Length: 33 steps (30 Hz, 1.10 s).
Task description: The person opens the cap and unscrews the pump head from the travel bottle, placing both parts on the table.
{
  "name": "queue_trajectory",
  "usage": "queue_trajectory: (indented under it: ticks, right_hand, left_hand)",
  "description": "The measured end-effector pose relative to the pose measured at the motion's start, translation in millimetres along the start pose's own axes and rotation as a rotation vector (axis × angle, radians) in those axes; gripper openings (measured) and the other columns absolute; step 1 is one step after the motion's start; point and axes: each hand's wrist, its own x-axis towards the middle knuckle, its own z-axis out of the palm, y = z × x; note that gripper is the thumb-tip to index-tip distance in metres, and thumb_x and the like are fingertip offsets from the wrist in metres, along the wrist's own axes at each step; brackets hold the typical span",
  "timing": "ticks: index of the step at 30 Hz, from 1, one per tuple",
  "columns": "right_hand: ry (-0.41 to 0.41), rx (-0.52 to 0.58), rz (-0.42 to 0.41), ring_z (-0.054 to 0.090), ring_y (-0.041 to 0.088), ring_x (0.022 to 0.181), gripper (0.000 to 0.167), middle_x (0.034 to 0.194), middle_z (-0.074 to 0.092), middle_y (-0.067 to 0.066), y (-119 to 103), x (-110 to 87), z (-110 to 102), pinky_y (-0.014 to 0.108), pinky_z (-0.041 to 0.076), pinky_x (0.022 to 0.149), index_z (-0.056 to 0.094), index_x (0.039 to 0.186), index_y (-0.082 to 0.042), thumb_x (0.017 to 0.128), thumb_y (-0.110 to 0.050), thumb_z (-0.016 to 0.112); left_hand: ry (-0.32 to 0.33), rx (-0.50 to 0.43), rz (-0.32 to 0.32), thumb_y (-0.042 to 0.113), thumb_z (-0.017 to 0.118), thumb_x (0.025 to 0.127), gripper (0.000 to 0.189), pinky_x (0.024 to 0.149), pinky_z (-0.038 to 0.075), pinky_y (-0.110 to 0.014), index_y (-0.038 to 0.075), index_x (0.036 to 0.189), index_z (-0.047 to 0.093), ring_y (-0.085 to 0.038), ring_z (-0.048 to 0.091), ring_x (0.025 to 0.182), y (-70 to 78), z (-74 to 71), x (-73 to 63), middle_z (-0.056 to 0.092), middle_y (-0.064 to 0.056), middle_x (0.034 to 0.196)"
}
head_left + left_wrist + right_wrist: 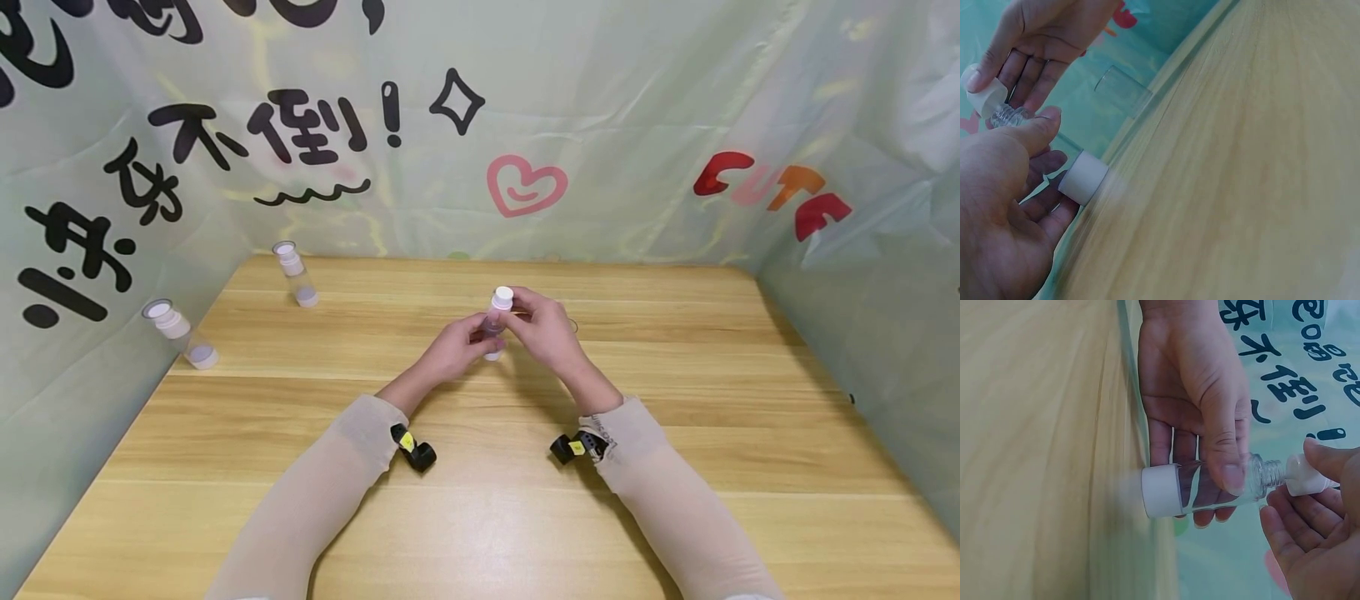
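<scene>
Right wrist view, bottle (1205, 495) clamped in fingers of left hand (1194, 394), cap (1302, 478) at its threaded end pinched by fingers of right hand (1322, 528).

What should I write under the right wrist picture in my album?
Left hand grips a clear bottle while the right hand pinches a white cap beside the screw threads.

Wooden table (483, 517), pink heart (553, 198), pale, seemingly cloth backdrop (630, 92)
</scene>
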Motion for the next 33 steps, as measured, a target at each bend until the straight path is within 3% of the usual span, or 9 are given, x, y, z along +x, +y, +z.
queue_trajectory:
  ticks: [10, 16, 26, 33]
  right_hand:
    - [0.01, -0.003, 0.016, 0.065, 0.025, 0.106, 0.038, 0.113, 0.068, 0.013, -4.1, -1.1, -4.9, 0.032, 0.053, 0.091, 0.063, 0.125, -0.002, 0.094, -0.023, 0.068]
    - [0.021, 0.007, 0.021, 0.065, 0.027, 0.106, 0.038, 0.113, 0.068, 0.016, -5.1, -1.9, -10.6, 0.034, 0.053, 0.092, 0.061, 0.125, 0.0, 0.094, -0.021, 0.068]
    - [-0.004, -0.028, 0.051, 0.066, 0.025, 0.102, 0.035, 0.111, 0.069, 0.012, 3.0, -7.7, -16.1, 0.036, 0.053, 0.091, 0.063, 0.121, -0.003, 0.092, -0.021, 0.07]
    - [-0.01, -0.068, 0.089, 0.066, 0.027, 0.103, 0.036, 0.109, 0.068, 0.012, 7.1, -10.9, -23.4, 0.038, 0.054, 0.091, 0.063, 0.121, -0.003, 0.093, -0.024, 0.071]
  left_hand:
    - [0.001, 0.022, 0.001, 0.024, 0.069, 0.093, 0.034, 0.089, 0.053, -0.03, 0.011, 0.124, 0.063, -0.018, 0.064, 0.105, 0.5, -0.3, -1.2, 0.068, -0.007, 0.115]
    - [-0.001, 0.023, 0.0, 0.023, 0.069, 0.093, 0.035, 0.093, 0.051, -0.031, 0.011, 0.125, 0.062, -0.02, 0.063, 0.11, 1.1, -0.6, -1.0, 0.067, -0.008, 0.119]
    - [-0.008, 0.0, -0.006, 0.025, 0.07, 0.092, 0.034, 0.086, 0.053, -0.029, 0.012, 0.122, 0.063, -0.017, 0.065, 0.103, 1.7, -0.3, -1.6, 0.068, -0.007, 0.115]
    - [-0.007, 0.025, -0.003, 0.03, 0.07, 0.092, 0.043, 0.09, 0.052, -0.03, 0.012, 0.13, 0.06, -0.017, 0.063, 0.108, -0.3, -0.9, -1.5, 0.067, -0.006, 0.119]
